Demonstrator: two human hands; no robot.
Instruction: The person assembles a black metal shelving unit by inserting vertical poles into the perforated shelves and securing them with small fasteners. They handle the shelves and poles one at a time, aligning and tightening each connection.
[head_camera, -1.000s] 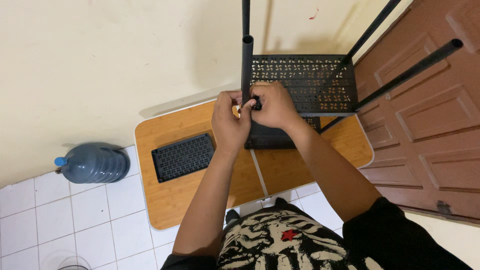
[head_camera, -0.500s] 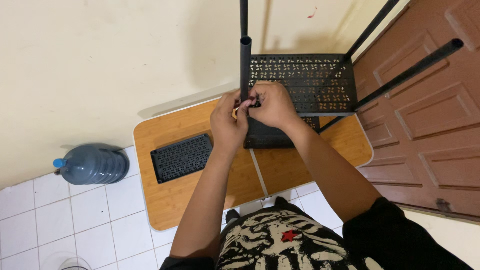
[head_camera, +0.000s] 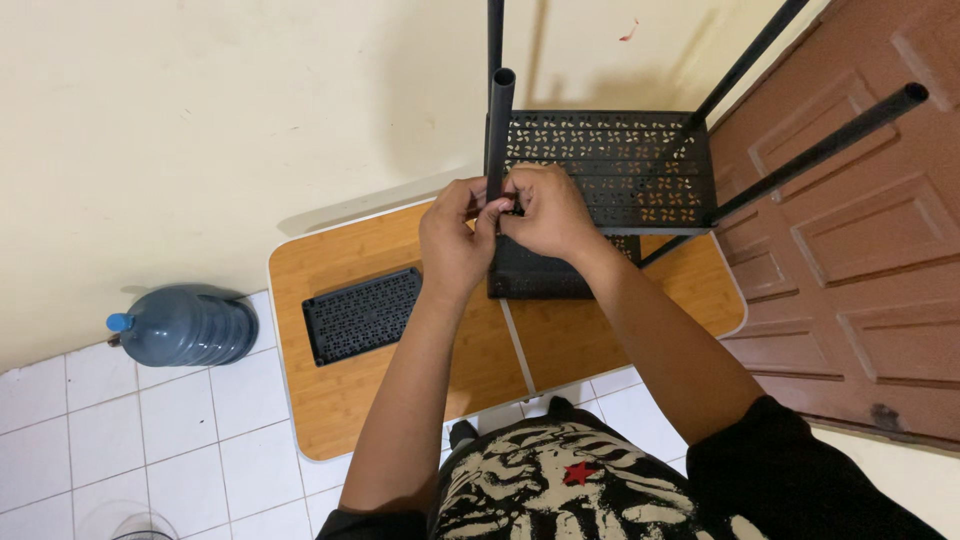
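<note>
Both hands, left hand (head_camera: 455, 235) and right hand (head_camera: 545, 210), grip clamped around the black pole (head_camera: 498, 130), hiding its joint.

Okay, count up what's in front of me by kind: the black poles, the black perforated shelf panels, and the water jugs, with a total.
Black poles: 4, one gripped by the left hand and right hand
Black perforated shelf panels: 3, one lying loose on the wooden table
Blue water jugs: 1
Total: 8
</note>
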